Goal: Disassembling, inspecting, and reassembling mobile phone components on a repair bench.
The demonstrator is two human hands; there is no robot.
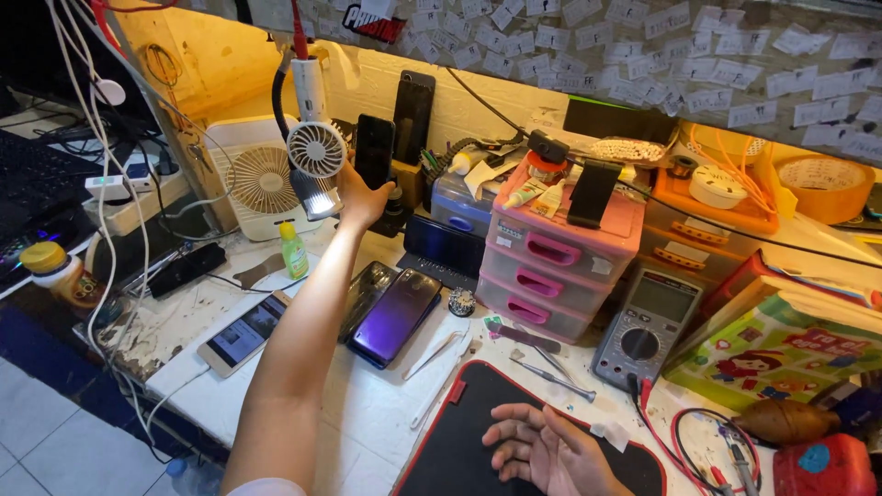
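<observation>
My left hand (360, 197) is stretched out to the back of the bench and grips a black phone (374, 149) held upright, next to a small white fan on a hose (315, 149). My right hand (544, 447) rests open, fingers spread, on a black mat with a red border (459, 441) at the near edge. Two dark phones (397, 315) lie side by side under my left forearm. A third phone with a lit screen (243, 332) lies to their left.
A pink drawer unit (551, 266) stands mid-bench with a black holder and tubes on top. A grey multimeter (645, 329) with red leads sits to its right. Tweezers and a screwdriver (551, 377) lie by the mat. A white desk fan (262, 179) and a green bottle (293, 251) stand at left.
</observation>
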